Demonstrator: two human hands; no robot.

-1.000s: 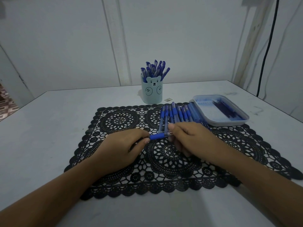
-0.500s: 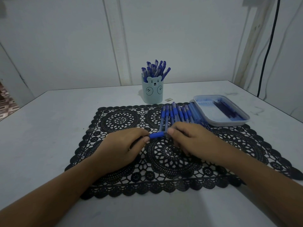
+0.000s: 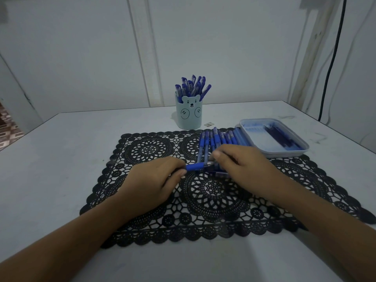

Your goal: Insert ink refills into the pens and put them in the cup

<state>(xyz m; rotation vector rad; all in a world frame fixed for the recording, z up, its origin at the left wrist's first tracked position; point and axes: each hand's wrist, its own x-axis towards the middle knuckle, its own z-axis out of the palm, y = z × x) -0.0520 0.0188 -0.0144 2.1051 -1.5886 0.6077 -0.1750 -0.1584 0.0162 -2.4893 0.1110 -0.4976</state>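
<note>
The desk (image 3: 50, 159) is pale, and a black lace mat (image 3: 146, 149) lies on it under both of your hands. Your left hand (image 3: 154, 184) rests on the mat with the fingers curled. Its grip is closed round the left end of a blue pen (image 3: 196, 166), so that end is hidden in the hand. The pen lies almost level, just above the mat, and it bridges the gap between your two grips.

Well beyond the left grip and a little to its right, the cup (image 3: 188, 115) with a bear face stands upright on the desk, just past the mat's far edge. Many capped pens (image 3: 192, 86) stand in it.

A row of pens (image 3: 215, 138) lies side by side on the mat, just beyond the right grip. Your right hand (image 3: 244, 165) has its fingers curled down, and its grip pinches the clear right end of the same pen. One more pen shows partly under this hand.

To the right of the right grip and further away, a shallow tray (image 3: 284, 153) sits beside the row of pens. Dark refills (image 3: 278, 135) lie inside it.
</note>
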